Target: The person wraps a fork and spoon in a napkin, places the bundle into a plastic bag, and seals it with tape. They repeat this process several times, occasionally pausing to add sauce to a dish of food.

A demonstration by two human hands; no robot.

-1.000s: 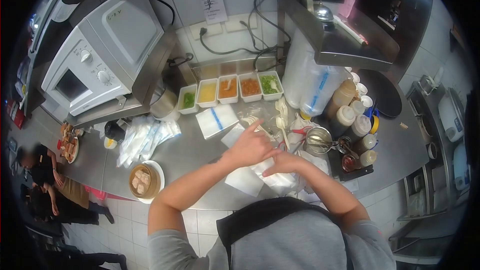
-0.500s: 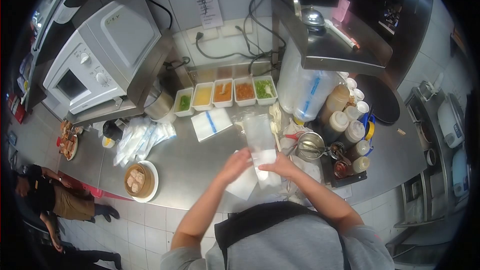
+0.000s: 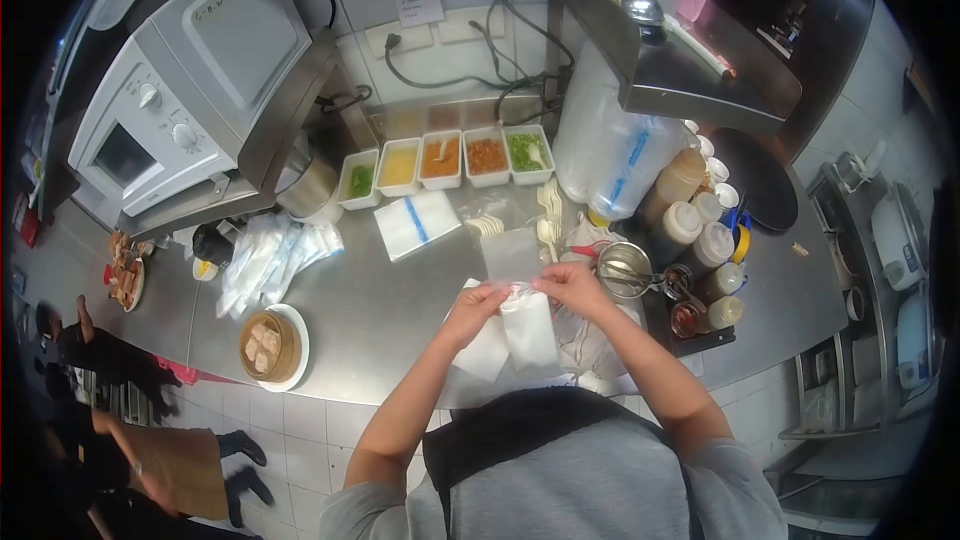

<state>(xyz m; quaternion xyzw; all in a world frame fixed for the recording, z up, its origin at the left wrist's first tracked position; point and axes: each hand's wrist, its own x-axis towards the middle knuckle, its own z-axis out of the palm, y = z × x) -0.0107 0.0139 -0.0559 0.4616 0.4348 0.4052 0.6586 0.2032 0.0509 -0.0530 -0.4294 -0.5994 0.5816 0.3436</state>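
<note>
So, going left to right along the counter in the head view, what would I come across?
A plate of food, a bamboo steamer, a white stack with a blue band, the left hand, a white packet, the right hand, a metal bowl, squeeze bottles.

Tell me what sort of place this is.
Probably a restaurant kitchen: a bamboo steamer of what look like dumplings on a metal counter, white tubs of chopped ingredients, and a group of squeeze bottles suggest it.
</note>
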